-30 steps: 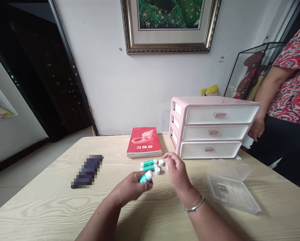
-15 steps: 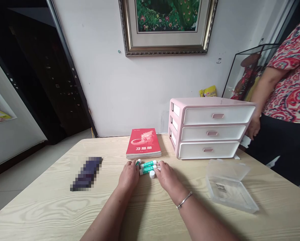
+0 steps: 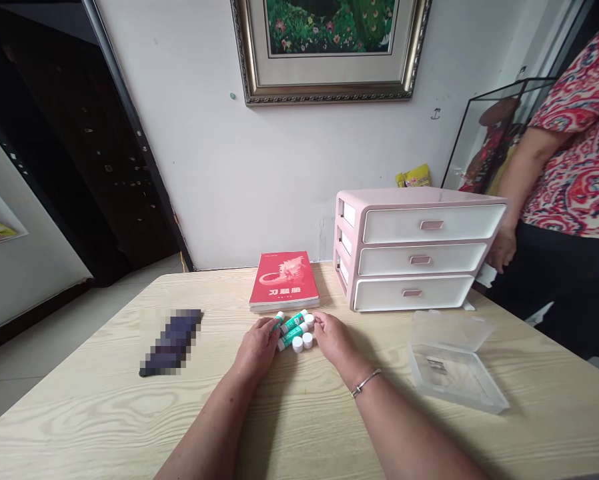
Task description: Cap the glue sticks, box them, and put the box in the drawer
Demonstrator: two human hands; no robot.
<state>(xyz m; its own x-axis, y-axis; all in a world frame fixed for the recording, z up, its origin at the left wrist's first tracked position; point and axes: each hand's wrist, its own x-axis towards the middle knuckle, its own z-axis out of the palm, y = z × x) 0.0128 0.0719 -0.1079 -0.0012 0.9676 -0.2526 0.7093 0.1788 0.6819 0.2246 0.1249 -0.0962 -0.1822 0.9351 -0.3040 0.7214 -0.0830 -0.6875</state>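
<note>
Three green-and-white glue sticks [image 3: 292,324] lie uncapped on the wooden table [image 3: 104,400], just in front of a red book [image 3: 284,280]. Three loose white caps [image 3: 298,345] sit among them. My left hand [image 3: 256,348] rests on the table at the left of the sticks, its fingertips touching the leftmost one. On the right side, my right hand [image 3: 332,337], with a bracelet at the wrist, lies flat with its fingertips by the caps. Neither hand holds anything.
A pink three-drawer unit [image 3: 409,250] stands at the back right with all drawers shut. An open clear plastic box [image 3: 454,365] lies right of my right arm. A dark blurred object [image 3: 172,340] lies at the left. Another person [image 3: 569,193] stands beside the table's right edge.
My left hand has laid down the glue stick it held. My right hand has put down a cap. Both hands have dropped to the table and gathered the sticks and caps closer together.
</note>
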